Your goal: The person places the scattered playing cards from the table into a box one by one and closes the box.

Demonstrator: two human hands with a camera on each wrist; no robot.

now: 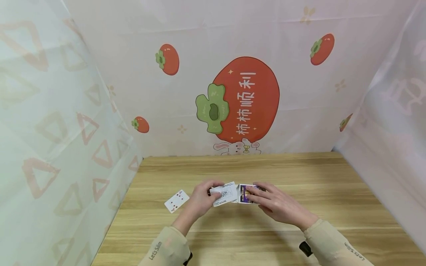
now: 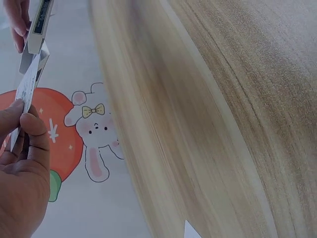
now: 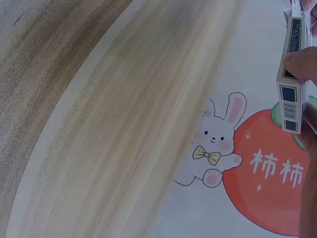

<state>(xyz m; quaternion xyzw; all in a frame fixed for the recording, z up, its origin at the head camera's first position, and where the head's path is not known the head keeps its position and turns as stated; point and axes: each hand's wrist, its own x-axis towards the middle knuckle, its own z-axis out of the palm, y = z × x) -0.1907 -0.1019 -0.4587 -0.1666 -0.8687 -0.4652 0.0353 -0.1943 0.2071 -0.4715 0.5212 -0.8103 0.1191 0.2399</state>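
Between the thumb and fingers of my left hand (image 1: 200, 198) is a white joker playing card (image 1: 226, 193), lettered along two edges. My right hand (image 1: 277, 202) grips a small card box (image 1: 244, 194) with a purple printed face and white edges. In the left wrist view the card (image 2: 28, 85) slants up to the open flap end of the box (image 2: 37, 29), and the left hand (image 2: 25, 163) pinches its lower part. From the right wrist, the box (image 3: 292, 84) shows a barcode on its end, with the right thumb (image 3: 302, 64) pressed on its narrow side.
A four of diamonds (image 1: 176, 201) lies face up on the wooden table (image 1: 159, 236), left of my left hand. Behind the table hangs a pale cloth (image 1: 186, 99) printed with persimmons and a rabbit. More cloth (image 1: 50, 140) forms the left side.
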